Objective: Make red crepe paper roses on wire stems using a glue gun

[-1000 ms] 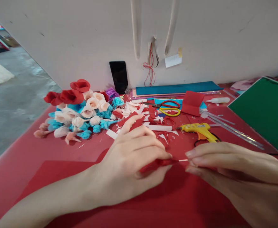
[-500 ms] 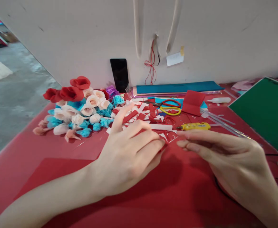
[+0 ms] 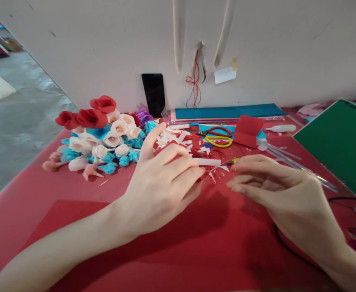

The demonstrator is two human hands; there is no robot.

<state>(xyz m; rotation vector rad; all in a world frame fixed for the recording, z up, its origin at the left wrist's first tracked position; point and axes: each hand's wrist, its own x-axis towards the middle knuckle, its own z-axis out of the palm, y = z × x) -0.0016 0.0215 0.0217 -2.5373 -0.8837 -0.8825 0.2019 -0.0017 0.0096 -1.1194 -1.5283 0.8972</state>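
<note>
My left hand (image 3: 162, 186) is closed around a piece of red paper (image 3: 202, 174), of which only a sliver shows beside the fingertips. Its index finger points up and away. A thin pale strand (image 3: 216, 166) runs from there toward my right hand (image 3: 275, 184), whose fingers are curled together at its far end; whether it is thread or wire I cannot make out. Behind the right fingertips lies the yellow glue gun (image 3: 234, 161), mostly hidden. Under both hands is a large red sheet (image 3: 178, 247).
Paper flowers (image 3: 113, 140) are heaped at the left. Scissors (image 3: 217, 137) lie among paper scraps (image 3: 178, 140). A phone (image 3: 153, 95) leans on the wall. A folded red paper (image 3: 248, 132), a white glue bottle (image 3: 281, 128), clear sticks (image 3: 293, 162) and a green board (image 3: 339, 146) are at the right.
My right hand has moved up and slightly left, covering the glue gun. My left hand has turned and risen, hiding most of the red paper. The strand between them now slants upward.
</note>
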